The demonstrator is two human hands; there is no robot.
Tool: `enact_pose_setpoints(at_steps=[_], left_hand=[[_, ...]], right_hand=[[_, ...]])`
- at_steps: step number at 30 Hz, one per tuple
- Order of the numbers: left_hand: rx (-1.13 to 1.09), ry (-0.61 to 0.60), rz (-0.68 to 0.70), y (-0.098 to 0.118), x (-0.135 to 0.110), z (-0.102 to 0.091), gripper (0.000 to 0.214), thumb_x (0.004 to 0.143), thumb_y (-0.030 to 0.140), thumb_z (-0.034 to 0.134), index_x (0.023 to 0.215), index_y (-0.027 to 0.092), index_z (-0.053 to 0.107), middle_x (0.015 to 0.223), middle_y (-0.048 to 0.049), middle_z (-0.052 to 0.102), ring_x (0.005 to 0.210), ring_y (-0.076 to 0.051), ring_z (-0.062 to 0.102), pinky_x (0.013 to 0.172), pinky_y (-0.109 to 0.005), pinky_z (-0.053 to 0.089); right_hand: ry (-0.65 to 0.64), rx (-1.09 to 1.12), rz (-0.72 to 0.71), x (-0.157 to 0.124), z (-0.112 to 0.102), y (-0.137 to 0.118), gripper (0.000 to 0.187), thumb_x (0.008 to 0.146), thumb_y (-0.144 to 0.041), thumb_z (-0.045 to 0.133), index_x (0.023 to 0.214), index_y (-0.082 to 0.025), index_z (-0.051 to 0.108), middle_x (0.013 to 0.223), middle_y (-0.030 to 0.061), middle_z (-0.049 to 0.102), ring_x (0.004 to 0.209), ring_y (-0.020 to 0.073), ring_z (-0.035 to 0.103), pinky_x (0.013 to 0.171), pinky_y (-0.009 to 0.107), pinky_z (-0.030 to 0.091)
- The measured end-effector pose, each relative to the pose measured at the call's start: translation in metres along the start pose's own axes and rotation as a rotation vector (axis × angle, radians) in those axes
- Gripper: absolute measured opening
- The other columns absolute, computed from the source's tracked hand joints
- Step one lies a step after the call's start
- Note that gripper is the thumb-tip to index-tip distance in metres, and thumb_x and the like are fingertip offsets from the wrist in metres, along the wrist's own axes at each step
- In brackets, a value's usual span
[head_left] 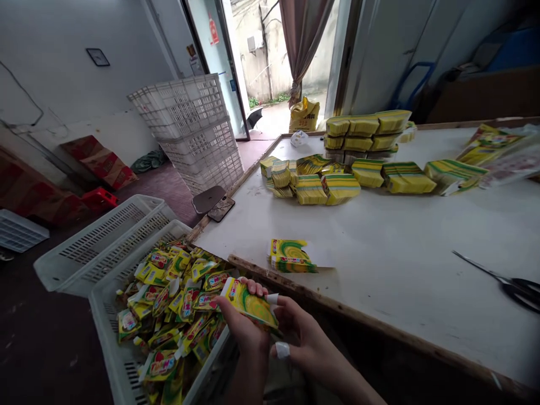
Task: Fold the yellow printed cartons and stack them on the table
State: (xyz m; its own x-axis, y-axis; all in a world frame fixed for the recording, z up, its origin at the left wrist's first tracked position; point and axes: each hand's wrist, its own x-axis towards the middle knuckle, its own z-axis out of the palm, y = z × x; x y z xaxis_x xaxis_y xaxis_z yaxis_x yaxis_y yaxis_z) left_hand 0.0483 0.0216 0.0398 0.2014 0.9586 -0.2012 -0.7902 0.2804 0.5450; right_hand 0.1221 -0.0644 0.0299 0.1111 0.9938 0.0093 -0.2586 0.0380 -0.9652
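My left hand [247, 323] is closed round a yellow and green printed packet [252, 304], thumb on the near side and fingertips over the far edge. Whether it is one packet or a thin stack, I cannot tell. At the packet's right end is my right hand [297, 337], its thumb and index finger apart, both wrapped in white tape. The index fingertip is at the packet's edge. Below and to the left, a white crate [107, 332] holds many loose packets [189, 298] of similar print. Just beyond my hands, a small stack of printed packets [291, 256] lies on the white table [392, 247].
Bundled yellow stacks [329, 188] line the table's far side. Black-handled scissors [502, 278] lie at the right. A phone [221, 208] rests by the left edge. Tall white crates [194, 129] stand beyond, near the doorway. A wooden rim [337, 309] borders the table.
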Motion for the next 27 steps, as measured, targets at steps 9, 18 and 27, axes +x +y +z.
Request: enact_pose_setpoints(at_steps=[9,18,27], left_hand=[[0.379,-0.026,0.02,-0.01,-0.008,-0.033,0.047,0.06,0.055,0.077,0.09,0.021,0.066,0.086,-0.003,0.068,0.079,-0.019,0.063,0.073,-0.029,0.052],[0.504,-0.063,0.056,-0.009,-0.012,-0.047,0.04,0.066,0.035,0.079,0.1,0.019,0.064,0.097,-0.005,0.071,0.09,-0.018,0.065,0.078,-0.026,0.052],[0.588,-0.066,0.067,-0.005,-0.014,-0.05,0.054,0.064,0.026,0.08,0.113,0.021,0.058,0.102,-0.0057,0.071,0.091,-0.019,0.066,0.08,-0.028,0.053]], right_hand=[[0.259,-0.246,-0.096,0.008,-0.015,0.002,0.023,0.077,-0.029,0.064,0.097,-0.017,0.065,0.09,0.0051,0.067,0.086,0.0207,0.061,0.079,0.031,0.049],[0.16,-0.45,-0.091,0.002,-0.018,0.0,0.031,0.09,-0.034,0.045,0.106,-0.02,0.068,0.081,0.0038,0.057,0.078,0.0179,0.055,0.071,0.03,0.045],[0.095,-0.363,-0.088,0.0,-0.008,0.0,0.033,0.087,-0.033,0.052,0.115,-0.021,0.064,0.09,0.0056,0.058,0.086,0.0198,0.057,0.078,0.032,0.048]])
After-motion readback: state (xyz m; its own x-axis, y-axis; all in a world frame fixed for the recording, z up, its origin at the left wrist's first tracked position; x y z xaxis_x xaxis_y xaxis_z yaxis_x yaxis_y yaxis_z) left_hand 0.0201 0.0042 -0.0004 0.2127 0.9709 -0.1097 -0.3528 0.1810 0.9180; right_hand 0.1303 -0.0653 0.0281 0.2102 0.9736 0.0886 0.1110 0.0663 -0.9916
